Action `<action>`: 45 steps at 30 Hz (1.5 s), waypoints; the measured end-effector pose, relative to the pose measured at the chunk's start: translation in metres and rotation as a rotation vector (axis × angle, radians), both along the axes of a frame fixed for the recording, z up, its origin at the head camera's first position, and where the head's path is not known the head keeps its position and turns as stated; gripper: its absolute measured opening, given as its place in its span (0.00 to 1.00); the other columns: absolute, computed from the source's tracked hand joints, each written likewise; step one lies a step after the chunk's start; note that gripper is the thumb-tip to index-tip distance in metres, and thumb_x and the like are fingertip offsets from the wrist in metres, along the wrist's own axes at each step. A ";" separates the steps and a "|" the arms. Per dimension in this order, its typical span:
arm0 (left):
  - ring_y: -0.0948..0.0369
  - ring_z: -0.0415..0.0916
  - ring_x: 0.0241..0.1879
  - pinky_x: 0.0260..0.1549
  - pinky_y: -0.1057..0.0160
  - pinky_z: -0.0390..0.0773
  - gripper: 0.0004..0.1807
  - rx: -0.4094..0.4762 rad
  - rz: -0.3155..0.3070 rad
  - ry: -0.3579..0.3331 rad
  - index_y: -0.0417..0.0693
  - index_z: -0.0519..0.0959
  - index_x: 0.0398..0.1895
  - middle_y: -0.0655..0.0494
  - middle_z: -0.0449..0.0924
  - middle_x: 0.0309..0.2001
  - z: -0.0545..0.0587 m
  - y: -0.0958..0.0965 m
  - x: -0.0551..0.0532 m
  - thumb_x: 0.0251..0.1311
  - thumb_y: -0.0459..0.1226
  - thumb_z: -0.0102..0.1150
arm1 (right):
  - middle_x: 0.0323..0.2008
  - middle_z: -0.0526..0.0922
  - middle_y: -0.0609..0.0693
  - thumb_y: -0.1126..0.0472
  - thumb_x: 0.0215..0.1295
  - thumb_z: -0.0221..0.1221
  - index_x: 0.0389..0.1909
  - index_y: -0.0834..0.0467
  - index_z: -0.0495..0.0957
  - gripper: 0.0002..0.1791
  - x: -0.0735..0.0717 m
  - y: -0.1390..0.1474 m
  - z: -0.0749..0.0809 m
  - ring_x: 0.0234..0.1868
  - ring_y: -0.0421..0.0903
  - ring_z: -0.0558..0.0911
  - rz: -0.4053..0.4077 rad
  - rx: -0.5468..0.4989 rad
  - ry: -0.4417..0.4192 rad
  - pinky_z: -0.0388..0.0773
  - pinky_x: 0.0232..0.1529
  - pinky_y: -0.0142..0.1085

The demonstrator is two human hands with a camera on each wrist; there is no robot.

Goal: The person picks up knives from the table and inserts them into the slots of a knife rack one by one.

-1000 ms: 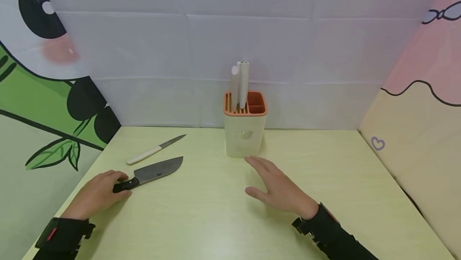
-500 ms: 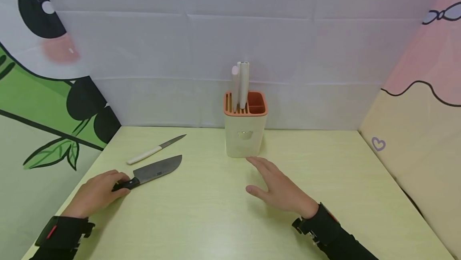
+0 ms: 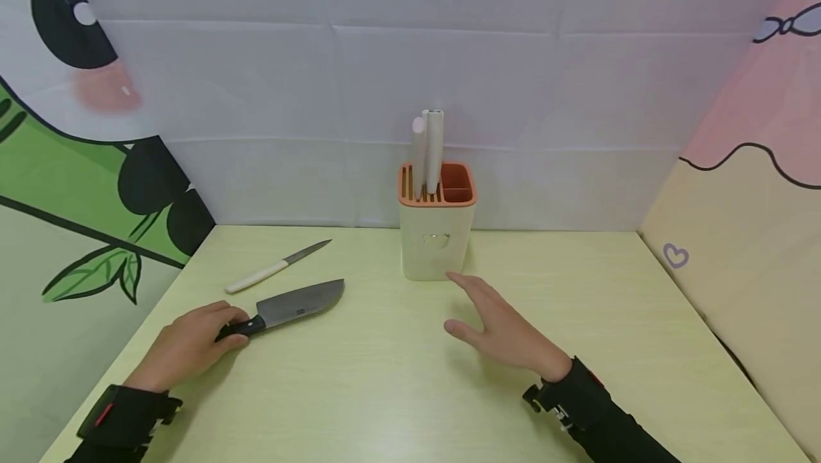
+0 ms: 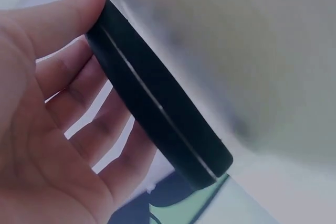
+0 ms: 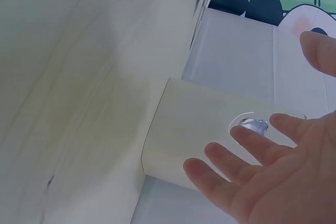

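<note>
My left hand [image 3: 195,342] grips the black handle of a cleaver-like kitchen knife [image 3: 301,304], its broad grey blade pointing right. In the left wrist view the thumb and fingers pinch the black handle [image 4: 152,98] near the blade end. Just behind lies a slim paring knife [image 3: 279,266] with a white handle. My right hand [image 3: 507,331] hovers with fingers spread and nothing in it, close in front of a cream knife block [image 3: 432,246] with an orange slotted top. Two white handles [image 3: 433,153] stand upright in its slots. The right wrist view shows the relaxed fingers before the block.
The pale wooden table [image 3: 359,392] reaches back to a white cloth backdrop [image 3: 256,92]. Printed cloth walls flank it, green on the left and a pink and cream one [image 3: 737,199] on the right. The block also has two square compartments at its right.
My left hand has gripped the cleaver's handle and shifted right with it. My right hand has moved slightly right. The paring knife and block stay put.
</note>
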State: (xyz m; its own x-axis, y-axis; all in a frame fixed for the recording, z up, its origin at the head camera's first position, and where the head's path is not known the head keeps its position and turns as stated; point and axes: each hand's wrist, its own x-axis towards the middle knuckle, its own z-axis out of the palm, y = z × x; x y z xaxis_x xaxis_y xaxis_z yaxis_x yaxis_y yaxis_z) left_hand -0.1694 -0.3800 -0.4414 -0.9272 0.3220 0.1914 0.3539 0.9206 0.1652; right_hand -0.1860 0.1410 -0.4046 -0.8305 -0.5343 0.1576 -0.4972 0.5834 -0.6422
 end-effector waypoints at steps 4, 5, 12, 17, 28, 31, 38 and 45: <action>0.55 0.84 0.42 0.37 0.51 0.83 0.19 0.002 -0.028 -0.003 0.50 0.87 0.49 0.56 0.86 0.45 0.007 0.015 0.000 0.56 0.42 0.80 | 0.80 0.63 0.50 0.39 0.77 0.61 0.86 0.47 0.54 0.45 -0.001 0.003 0.002 0.81 0.52 0.63 -0.009 -0.016 0.005 0.64 0.77 0.57; 0.55 0.84 0.42 0.37 0.51 0.84 0.18 0.003 -0.036 -0.002 0.50 0.87 0.49 0.57 0.86 0.45 0.009 0.019 0.000 0.56 0.42 0.80 | 0.80 0.63 0.51 0.39 0.77 0.61 0.86 0.48 0.53 0.45 -0.001 0.004 0.004 0.81 0.53 0.63 -0.011 -0.019 0.008 0.64 0.77 0.58; 0.61 0.82 0.40 0.34 0.57 0.83 0.17 0.008 -0.103 0.033 0.51 0.88 0.49 0.60 0.85 0.44 0.021 0.052 -0.005 0.57 0.40 0.81 | 0.82 0.60 0.54 0.42 0.76 0.63 0.86 0.51 0.53 0.46 -0.001 0.011 0.014 0.81 0.58 0.62 -0.038 -0.042 0.001 0.64 0.76 0.61; 0.63 0.81 0.39 0.33 0.60 0.82 0.17 0.019 -0.151 0.066 0.51 0.88 0.47 0.62 0.84 0.42 0.024 0.075 -0.010 0.55 0.39 0.82 | 0.82 0.60 0.56 0.41 0.74 0.66 0.85 0.54 0.53 0.49 -0.002 0.015 0.018 0.80 0.60 0.63 -0.058 -0.043 -0.013 0.65 0.76 0.63; 0.62 0.79 0.36 0.32 0.62 0.80 0.15 0.034 -0.263 0.122 0.51 0.87 0.45 0.62 0.82 0.40 0.030 0.124 -0.020 0.56 0.39 0.81 | 0.80 0.62 0.59 0.44 0.73 0.67 0.85 0.54 0.53 0.49 -0.009 0.026 0.020 0.77 0.66 0.66 -0.078 -0.065 -0.029 0.68 0.72 0.65; 0.62 0.78 0.35 0.31 0.63 0.78 0.14 0.040 -0.284 0.117 0.52 0.87 0.44 0.62 0.81 0.39 0.030 0.140 -0.024 0.57 0.39 0.81 | 0.81 0.62 0.59 0.45 0.72 0.69 0.85 0.54 0.54 0.49 -0.010 0.029 0.021 0.77 0.66 0.66 -0.086 -0.067 -0.028 0.68 0.72 0.65; 0.61 0.78 0.35 0.30 0.64 0.79 0.13 0.026 -0.335 0.100 0.52 0.86 0.43 0.61 0.81 0.38 0.024 0.180 -0.034 0.58 0.40 0.81 | 0.81 0.61 0.60 0.47 0.72 0.69 0.85 0.55 0.53 0.49 -0.011 0.035 0.022 0.77 0.66 0.65 -0.103 -0.051 -0.005 0.69 0.72 0.65; 0.60 0.78 0.34 0.31 0.63 0.79 0.12 0.014 -0.353 0.069 0.51 0.86 0.41 0.60 0.81 0.38 0.019 0.211 -0.040 0.58 0.41 0.80 | 0.80 0.61 0.62 0.48 0.73 0.69 0.84 0.57 0.54 0.49 -0.012 0.039 0.026 0.77 0.67 0.66 -0.109 -0.047 0.023 0.69 0.71 0.66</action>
